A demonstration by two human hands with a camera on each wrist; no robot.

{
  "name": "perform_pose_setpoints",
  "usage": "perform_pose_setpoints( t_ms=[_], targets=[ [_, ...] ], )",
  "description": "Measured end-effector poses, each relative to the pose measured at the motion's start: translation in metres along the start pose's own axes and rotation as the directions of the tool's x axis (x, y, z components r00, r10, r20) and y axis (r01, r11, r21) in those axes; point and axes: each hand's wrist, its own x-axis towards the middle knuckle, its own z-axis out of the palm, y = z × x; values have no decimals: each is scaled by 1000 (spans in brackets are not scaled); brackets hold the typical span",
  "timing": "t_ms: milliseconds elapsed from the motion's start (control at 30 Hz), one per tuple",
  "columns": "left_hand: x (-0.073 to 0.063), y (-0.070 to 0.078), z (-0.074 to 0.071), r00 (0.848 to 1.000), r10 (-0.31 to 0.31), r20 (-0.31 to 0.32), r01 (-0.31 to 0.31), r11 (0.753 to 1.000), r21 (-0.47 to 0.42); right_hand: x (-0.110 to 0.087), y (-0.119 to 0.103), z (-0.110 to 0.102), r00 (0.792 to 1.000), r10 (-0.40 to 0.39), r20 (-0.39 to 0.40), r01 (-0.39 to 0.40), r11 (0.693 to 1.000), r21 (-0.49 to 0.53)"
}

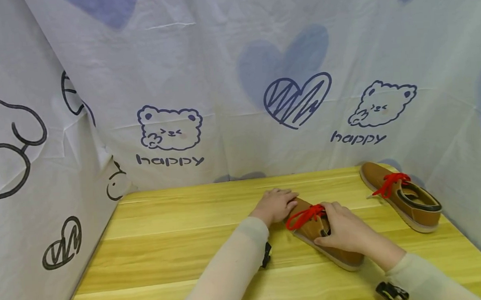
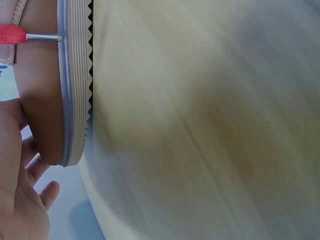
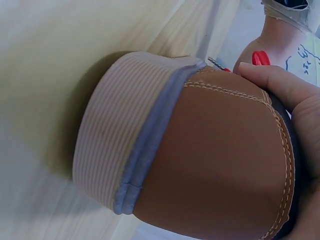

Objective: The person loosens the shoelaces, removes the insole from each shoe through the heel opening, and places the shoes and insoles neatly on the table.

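The near shoe (image 1: 308,231), brown with a red lace (image 1: 305,217), was in front of the person, on the table (image 1: 167,240) or just over it; I could not tell which. The left hand (image 1: 275,206) pinched its toe, with the thumb on one side and fingers on the other. The right hand (image 1: 344,228) was clamped on the shoe by its foot hole and hid much of that hole. The far shoe (image 1: 401,205) stood at the back right of the table, well apart, with its foot hole facing up and its inside showing. Only the head view showed that shoe. The left wrist view showed a shiny lace tip (image 2: 44,37) and the sole's zigzag edge (image 2: 90,75). The right wrist view showed the round heel (image 3: 220,160) and two rows of stitches (image 3: 230,92).
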Motion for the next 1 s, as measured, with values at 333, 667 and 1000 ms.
perform_pose_setpoints(
  t_ms=[333, 667, 1000],
  targets=[
    [-16, -20, -2, 1000, 7, -25, -8, 999, -36, 11, -5, 0, 995, -99, 8, 98, 995, 26],
    [-36, -36, 0, 999, -20, -48, 18, 999, -46, 28, -6, 3, 983, -178, 33, 178, 984, 18],
    [-60, -57, -7, 999, -46, -13, 45, 997, -57, 43, -21, 8, 970, -229, 76, 227, 973, 36]
  ],
)
